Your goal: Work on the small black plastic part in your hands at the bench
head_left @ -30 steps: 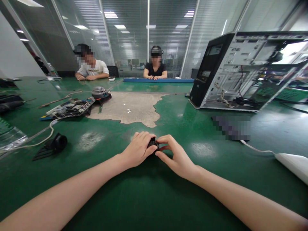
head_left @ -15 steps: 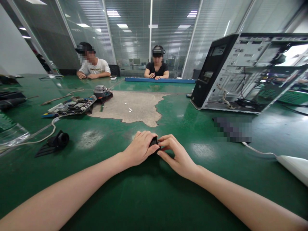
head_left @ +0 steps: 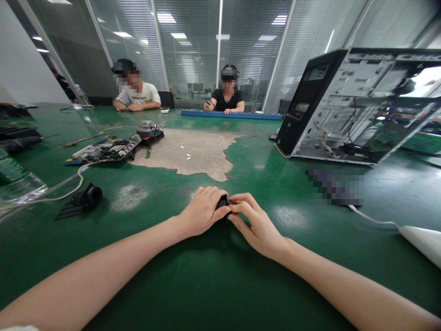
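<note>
Between my hands, just above or on the green table (head_left: 206, 285), is a small black part (head_left: 223, 202), mostly covered by fingers, so its exact kind does not show. My left hand (head_left: 204, 210) is closed around it, the thumb along the near side and the fingers over the far side. From the right, my right hand (head_left: 253, 223) pinches at the part's right end with thumb and fingertips. To the left lies a black plastic piece (head_left: 84, 200) with a round ring and a flat slatted base.
An open computer case (head_left: 317, 105) stands at the right. A circuit board (head_left: 106, 151) with a fan (head_left: 149, 128) lies at the back left, near a clear bottle (head_left: 20, 179). A white cable (head_left: 77, 184) runs along the left. Two people sit across the table.
The whole view has shifted slightly. My hands keep their grip on the black part with barely any visible finger movement. The person opposite in black has moved one hand to the left.
</note>
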Demonstrator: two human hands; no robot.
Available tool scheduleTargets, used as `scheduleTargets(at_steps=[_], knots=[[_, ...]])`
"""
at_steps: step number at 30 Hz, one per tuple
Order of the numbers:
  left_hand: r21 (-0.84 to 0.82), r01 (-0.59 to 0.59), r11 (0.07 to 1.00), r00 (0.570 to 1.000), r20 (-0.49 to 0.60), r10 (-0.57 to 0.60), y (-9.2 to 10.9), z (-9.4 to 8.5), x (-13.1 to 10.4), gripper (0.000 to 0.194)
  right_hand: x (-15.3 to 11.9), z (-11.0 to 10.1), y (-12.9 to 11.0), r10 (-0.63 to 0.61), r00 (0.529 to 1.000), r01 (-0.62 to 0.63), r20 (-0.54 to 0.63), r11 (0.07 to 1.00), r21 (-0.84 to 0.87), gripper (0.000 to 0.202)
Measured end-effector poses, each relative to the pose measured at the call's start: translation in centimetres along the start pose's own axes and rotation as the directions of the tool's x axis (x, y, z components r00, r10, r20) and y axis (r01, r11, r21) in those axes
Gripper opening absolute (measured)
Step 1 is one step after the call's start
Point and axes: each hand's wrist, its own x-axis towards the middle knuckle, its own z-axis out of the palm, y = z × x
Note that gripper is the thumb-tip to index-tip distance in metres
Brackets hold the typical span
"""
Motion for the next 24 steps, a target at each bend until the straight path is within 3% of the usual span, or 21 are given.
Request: scheduleTargets(at_steps=[3,6,9,13,17,21,24], knots=[[-0.011,0.001,1.000,1.000,0.001,0.000,0.07,-0.14,0.01,0.052,0.15,0.19,0.32,0.057,0.998,-0.054,-0.021,0.991,0.126,0.016],[-0.028,-0.001,1.000,1.000,0.000,0.001,0.12,-0.24,0.00,0.053,0.18,0.40,0.63,0.122,0.992,-0.126,0.029,0.969,0.211,0.026],[-0.028,-0.002,1.000,1.000,0.001,0.002,0.14,-0.26,-0.05,0.054,0.11,0.44,0.59,0.125,0.990,-0.137,0.066,0.969,0.208,0.026],[-0.021,-0.004,1.000,1.000,-0.003,0.004,0.15,-0.25,-0.12,0.052,0.00,0.14,0.03,0.046,0.998,-0.051,0.049,0.994,0.098,0.028],[-0.009,0.000,1.000,1.000,0.002,0.000,0.17,-0.27,-0.08,0.048,0.03,-0.06,-0.14,0.001,1.000,-0.002,0.026,1.000,0.010,0.014],[-0.019,-0.002,1.000,1.000,-0.004,0.002,0.20,-0.28,-0.02,0.049,0.14,0.27,0.37,0.058,0.998,-0.057,-0.003,0.992,0.114,0.019],[-0.029,-0.005,1.000,1.000,-0.010,0.005,0.20,-0.31,0.00,0.050,0.17,0.50,0.62,0.117,0.992,-0.123,0.044,0.978,0.170,0.027]])
